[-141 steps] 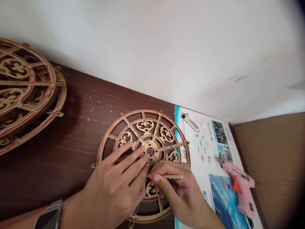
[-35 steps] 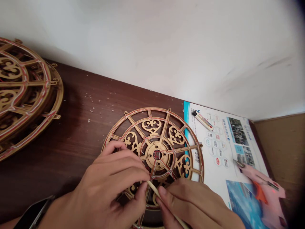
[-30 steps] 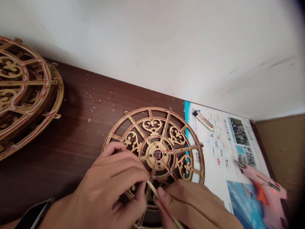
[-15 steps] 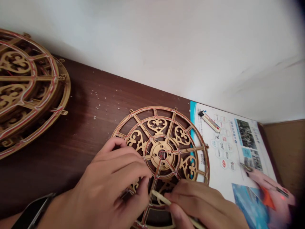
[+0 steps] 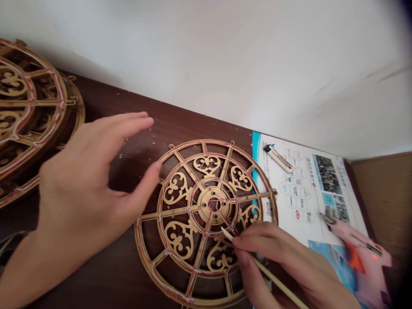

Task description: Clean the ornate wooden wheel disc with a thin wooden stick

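A round gold openwork frame (image 5: 208,174) with red and white wires along its rings and spokes lies flat on the dark brown table. My left hand (image 5: 86,180) hovers at its upper left, thumb and fingers spread with nothing between them; the thumb tip appears over the outer ring. Over the frame's lower right, my right hand (image 5: 273,257) pinches a thin pale wooden stick (image 5: 277,281). The stick's pointed tip is near the hub, pointing up and left.
More gold wired frames (image 5: 61,107) are stacked at the left. A printed sheet (image 5: 302,171) at the right bears a small white and black lighter-like object (image 5: 278,159) and a pink glue gun (image 5: 360,244). White crumbs dot the table (image 5: 180,120) below the pale wall.
My left hand has lifted off the frame, moved up and left, and opened. My right hand has moved slightly up and right with the stick, whose tip is now closer to the hub.
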Demonstrator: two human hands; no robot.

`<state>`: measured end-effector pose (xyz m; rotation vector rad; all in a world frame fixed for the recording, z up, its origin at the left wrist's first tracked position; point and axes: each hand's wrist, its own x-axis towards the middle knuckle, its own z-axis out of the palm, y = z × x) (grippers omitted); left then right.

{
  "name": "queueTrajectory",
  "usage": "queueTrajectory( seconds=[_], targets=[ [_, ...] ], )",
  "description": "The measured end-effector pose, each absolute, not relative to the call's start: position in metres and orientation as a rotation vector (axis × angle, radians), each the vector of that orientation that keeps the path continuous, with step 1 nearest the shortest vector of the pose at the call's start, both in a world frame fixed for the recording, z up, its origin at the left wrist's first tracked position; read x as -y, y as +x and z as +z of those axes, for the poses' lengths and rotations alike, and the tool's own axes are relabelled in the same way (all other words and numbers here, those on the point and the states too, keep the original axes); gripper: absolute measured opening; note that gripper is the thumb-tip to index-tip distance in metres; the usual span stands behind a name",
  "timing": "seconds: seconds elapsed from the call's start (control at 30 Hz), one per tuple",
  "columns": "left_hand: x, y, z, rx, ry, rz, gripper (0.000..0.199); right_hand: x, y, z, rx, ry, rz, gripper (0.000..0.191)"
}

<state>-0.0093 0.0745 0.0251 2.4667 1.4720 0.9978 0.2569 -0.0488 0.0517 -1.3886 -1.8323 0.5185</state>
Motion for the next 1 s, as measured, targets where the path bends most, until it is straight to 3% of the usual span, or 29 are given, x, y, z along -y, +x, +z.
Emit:
queueTrajectory(
  seconds=[0.27,0.47,1.0],
  targets=[
    [-0.033,0.015,0.021,-0.715,2.505,0.555,0.051,0.052,0.252,0.038,1.812,-1.382,0.695,0.021],
    [-0.027,0.017,0.014,-0.747,2.535,0.422,0.059,0.051,0.25,0.032,1.846,-1.375,0.676,0.021],
    [-0.027,0.022,0.015,-0.794,2.496,0.504,0.045,0.054,0.24,0.037,1.915,-1.453,0.475,0.022]
  ],
)
